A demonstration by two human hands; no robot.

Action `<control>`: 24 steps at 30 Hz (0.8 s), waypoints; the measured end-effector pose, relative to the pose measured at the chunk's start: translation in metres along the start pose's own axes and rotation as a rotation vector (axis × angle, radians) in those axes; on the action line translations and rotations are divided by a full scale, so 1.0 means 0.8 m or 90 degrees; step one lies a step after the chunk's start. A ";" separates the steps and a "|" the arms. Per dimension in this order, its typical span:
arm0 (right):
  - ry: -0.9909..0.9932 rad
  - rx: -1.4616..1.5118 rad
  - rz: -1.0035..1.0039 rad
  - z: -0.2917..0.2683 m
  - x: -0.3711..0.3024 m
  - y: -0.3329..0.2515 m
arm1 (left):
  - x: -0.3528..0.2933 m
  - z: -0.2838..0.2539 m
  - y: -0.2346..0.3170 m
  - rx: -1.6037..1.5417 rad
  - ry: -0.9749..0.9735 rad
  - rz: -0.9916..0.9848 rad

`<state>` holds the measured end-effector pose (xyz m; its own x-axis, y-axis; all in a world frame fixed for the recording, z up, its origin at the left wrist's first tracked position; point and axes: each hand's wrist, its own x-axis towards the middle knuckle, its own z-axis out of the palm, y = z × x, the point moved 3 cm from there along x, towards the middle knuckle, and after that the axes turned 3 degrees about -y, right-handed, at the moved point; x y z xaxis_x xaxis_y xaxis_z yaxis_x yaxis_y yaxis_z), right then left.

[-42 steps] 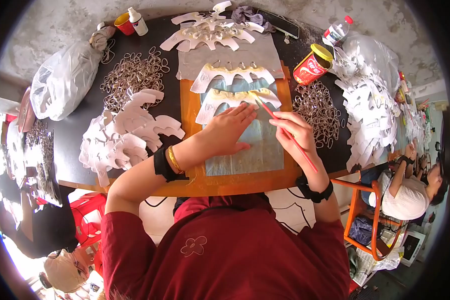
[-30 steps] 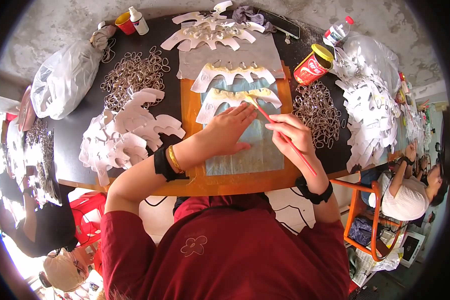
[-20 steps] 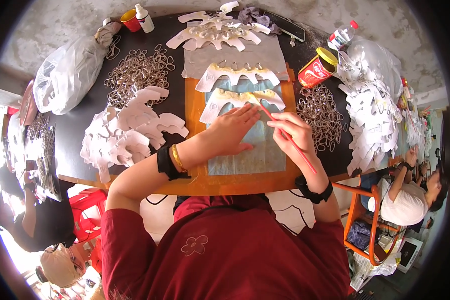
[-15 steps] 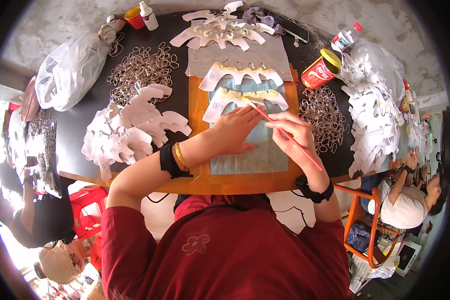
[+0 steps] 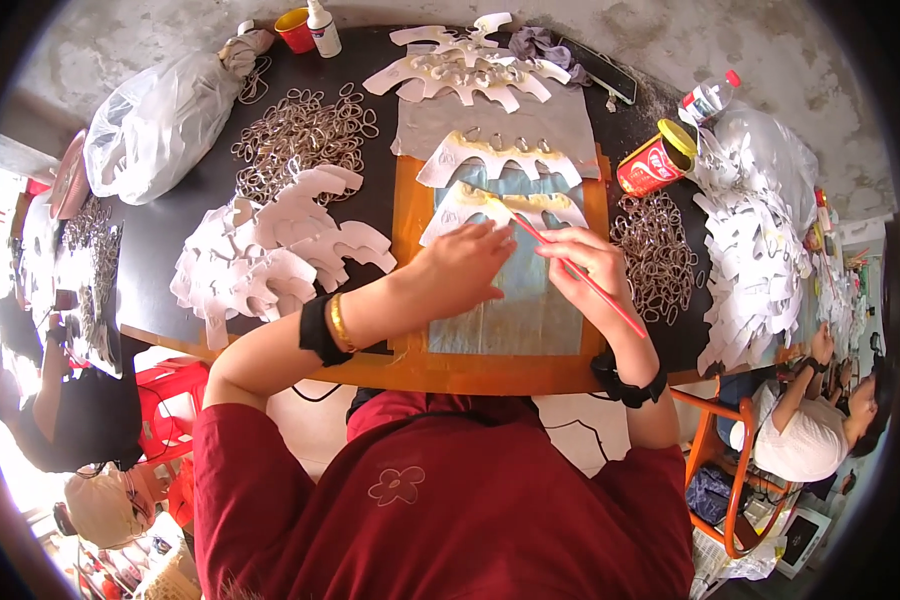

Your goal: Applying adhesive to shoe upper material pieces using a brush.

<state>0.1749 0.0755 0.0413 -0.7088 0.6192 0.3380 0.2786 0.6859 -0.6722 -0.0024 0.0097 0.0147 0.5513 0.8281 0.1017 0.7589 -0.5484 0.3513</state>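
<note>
In my right hand (image 5: 588, 262) is a slim red brush (image 5: 618, 310), held like a pen with its tip on the nearer white scalloped piece (image 5: 458, 208). Yellowish paste coats that piece's upper edge, which looks folded over toward the right. My left hand (image 5: 462, 268) is open, fingers stretched out at the piece's lower edge and thumb apart; whether the fingertips press on it I cannot tell. Just beyond lies a second white scalloped piece (image 5: 470, 168) with metal rings along its pasted top edge. Both pieces rest on a bluish sheet (image 5: 530, 300).
Metal rings form a left heap (image 5: 300, 140) and a right heap (image 5: 655, 255). Unpasted white pieces lie in a left pile (image 5: 260, 255) and a right pile (image 5: 755, 250). A red tin (image 5: 650, 170) stands at right. Finished-looking ringed pieces (image 5: 470, 75) lie at the far edge. Co-workers sit on both sides.
My left hand has drawn back slightly toward me and to the left. The brush tip stays on the pasted edge. The whole view has shifted a little.
</note>
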 end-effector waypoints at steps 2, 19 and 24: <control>-0.005 -0.022 -0.019 -0.001 0.000 -0.007 | -0.010 -0.010 -0.017 0.001 0.021 -0.117; -0.007 -0.045 -0.095 0.013 -0.002 -0.021 | -0.056 -0.023 -0.032 -0.034 -0.025 -0.122; -0.030 -0.025 -0.099 0.024 0.009 -0.027 | -0.057 -0.018 -0.032 -0.020 -0.013 -0.096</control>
<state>0.1513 0.0575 0.0458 -0.7744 0.4864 0.4047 0.1876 0.7873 -0.5873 -0.0516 -0.0124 0.0145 0.4383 0.8984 0.0273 0.8230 -0.4134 0.3896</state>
